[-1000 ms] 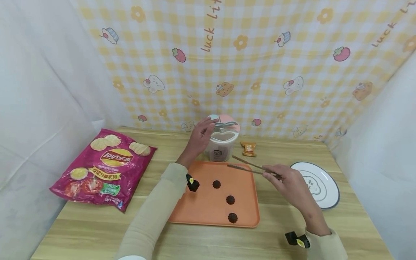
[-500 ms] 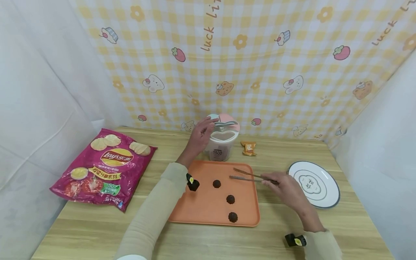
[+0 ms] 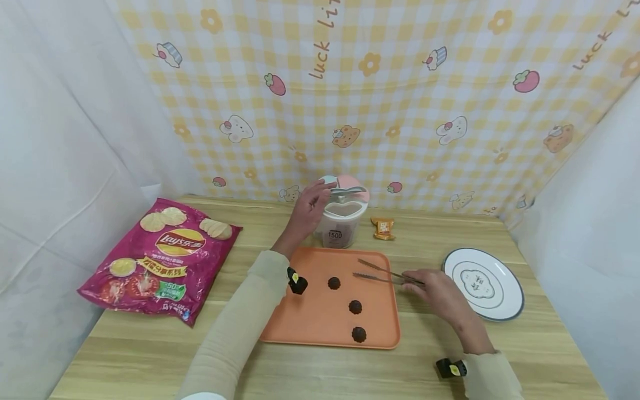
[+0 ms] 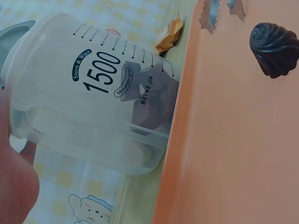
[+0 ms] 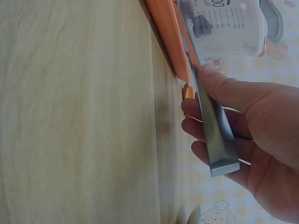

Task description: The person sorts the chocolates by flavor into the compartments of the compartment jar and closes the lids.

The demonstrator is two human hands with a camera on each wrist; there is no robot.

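Metal tongs (image 3: 382, 271) sit pinched in my right hand (image 3: 440, 289), their toothed tips apart over the orange tray (image 3: 320, 322), near the nearest of three dark chocolate pieces (image 3: 334, 283). My left hand (image 3: 306, 211) curls around the clear 1500 measuring container (image 3: 340, 225) just behind the tray, fingers at its raised lid (image 3: 345, 189).
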